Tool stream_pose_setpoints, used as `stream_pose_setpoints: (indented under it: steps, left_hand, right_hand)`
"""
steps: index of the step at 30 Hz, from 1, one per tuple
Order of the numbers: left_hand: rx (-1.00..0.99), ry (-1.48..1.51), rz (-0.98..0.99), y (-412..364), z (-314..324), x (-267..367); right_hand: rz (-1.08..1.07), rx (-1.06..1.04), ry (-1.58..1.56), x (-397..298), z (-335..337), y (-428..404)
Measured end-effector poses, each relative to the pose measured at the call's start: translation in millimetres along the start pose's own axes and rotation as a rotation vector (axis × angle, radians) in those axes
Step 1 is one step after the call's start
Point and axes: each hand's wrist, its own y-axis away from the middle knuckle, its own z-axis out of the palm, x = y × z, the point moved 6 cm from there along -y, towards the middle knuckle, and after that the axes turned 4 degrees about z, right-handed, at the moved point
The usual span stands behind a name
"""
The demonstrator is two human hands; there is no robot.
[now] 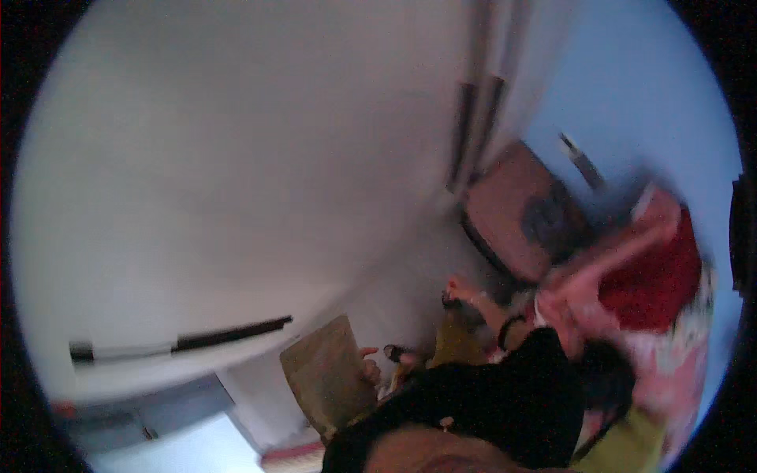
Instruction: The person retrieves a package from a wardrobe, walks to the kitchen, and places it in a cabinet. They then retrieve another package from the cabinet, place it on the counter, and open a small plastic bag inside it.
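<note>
The view is blurred and strongly tilted, with a black top (491,402) on the body below me. My left hand (371,369) lies at the edge of a flat brown board (322,369), perhaps cardboard, its fingers over that edge. Part of the board is hidden behind the black sleeve. My right hand (463,290) reaches out beyond yellowish trousers (455,343), with a band at its wrist. A small dark thing (449,299) shows right beside its fingers; whether the hand holds it is too blurred to tell. Another dark loop (392,353) appears between the hands.
Pink patterned cloth (668,360) and a dark red cloth (656,278) are heaped at the right. Above them stands a brownish-pink padded piece (502,213) with a dark edge, near a blue wall (639,88). A bright opening (183,443) shows at lower left.
</note>
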Motion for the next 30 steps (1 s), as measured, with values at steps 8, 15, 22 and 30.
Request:
stream_pose_setpoints:
  steps: [8, 15, 22, 30]
  left_hand:
    - [0.188, 0.319, 0.446, 173, -97, -43]
    - [0.384, 0.505, 0.679, 288, -168, -93]
    - [0.518, 0.592, 0.803, 331, -252, -100]
    - [0.624, 0.596, 0.871, 369, -411, -72]
  right_hand:
    - [-0.178, -0.496, -0.405, -331, 63, 1]
    - [-0.386, -0.79, -0.224, -569, 182, 85]
    - [-0.678, -0.974, -0.081, -704, 280, 129]
    - [-0.484, -1.141, -0.183, -817, 401, 117]
